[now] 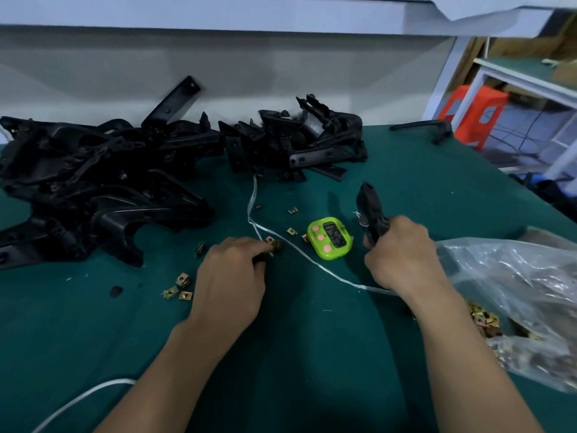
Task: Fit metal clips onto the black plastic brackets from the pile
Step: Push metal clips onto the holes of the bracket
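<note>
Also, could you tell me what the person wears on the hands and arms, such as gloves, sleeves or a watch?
Nothing is worn. The left hand and the right hand have no gloves, and no ring, watch or wristband shows. The forearms are bare too, with no sleeve in view down to the picture's lower edge.

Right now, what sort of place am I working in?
Probably a small-parts assembly bench in a workshop or factory: a pile of black plastic brackets on the green mat, a clear bag of metal clips, and a green timer.
</note>
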Demonstrator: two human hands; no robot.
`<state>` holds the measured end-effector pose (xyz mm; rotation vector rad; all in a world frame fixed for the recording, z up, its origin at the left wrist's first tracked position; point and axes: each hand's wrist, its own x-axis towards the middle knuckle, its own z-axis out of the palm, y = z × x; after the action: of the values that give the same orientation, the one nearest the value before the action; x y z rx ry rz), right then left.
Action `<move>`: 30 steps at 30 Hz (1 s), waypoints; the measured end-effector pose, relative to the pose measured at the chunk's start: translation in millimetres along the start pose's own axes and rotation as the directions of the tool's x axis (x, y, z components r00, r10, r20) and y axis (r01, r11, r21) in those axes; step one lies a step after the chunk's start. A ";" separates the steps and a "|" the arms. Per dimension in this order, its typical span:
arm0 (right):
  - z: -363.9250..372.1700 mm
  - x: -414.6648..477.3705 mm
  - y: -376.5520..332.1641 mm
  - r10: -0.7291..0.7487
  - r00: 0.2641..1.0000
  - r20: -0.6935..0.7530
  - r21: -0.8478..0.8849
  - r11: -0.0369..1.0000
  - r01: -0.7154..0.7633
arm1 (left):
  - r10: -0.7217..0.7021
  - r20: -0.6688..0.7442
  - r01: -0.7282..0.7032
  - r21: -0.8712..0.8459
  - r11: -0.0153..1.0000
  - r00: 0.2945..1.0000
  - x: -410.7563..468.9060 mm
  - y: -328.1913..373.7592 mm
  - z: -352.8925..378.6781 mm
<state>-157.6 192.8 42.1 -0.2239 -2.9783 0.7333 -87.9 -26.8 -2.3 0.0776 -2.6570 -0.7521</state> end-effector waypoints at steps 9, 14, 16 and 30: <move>11.0 -38.8 -49.2 -0.336 0.841 0.425 0.904 0.217 -0.370 | -0.060 0.009 0.056 -0.538 0.841 0.998 -15.6 29.1 -5.3; 20.6 -36.6 -45.8 -0.298 0.853 0.428 0.894 0.274 -0.353 | -0.129 0.069 0.142 -0.669 0.730 0.989 -13.8 24.8 -4.3; 23.3 -36.9 -45.3 -0.294 0.859 0.420 0.893 0.304 -0.332 | -0.145 0.068 0.152 -0.678 0.720 0.987 -12.7 23.5 -3.2; 31.9 -40.5 -45.4 -0.368 0.907 0.205 0.737 0.667 0.104 | -0.267 0.124 0.219 -0.907 0.361 0.956 -7.1 15.3 -8.7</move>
<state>-126.4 132.1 33.9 0.3829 -2.6149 1.9673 -77.3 -17.0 10.1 0.1862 -1.7924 -2.1904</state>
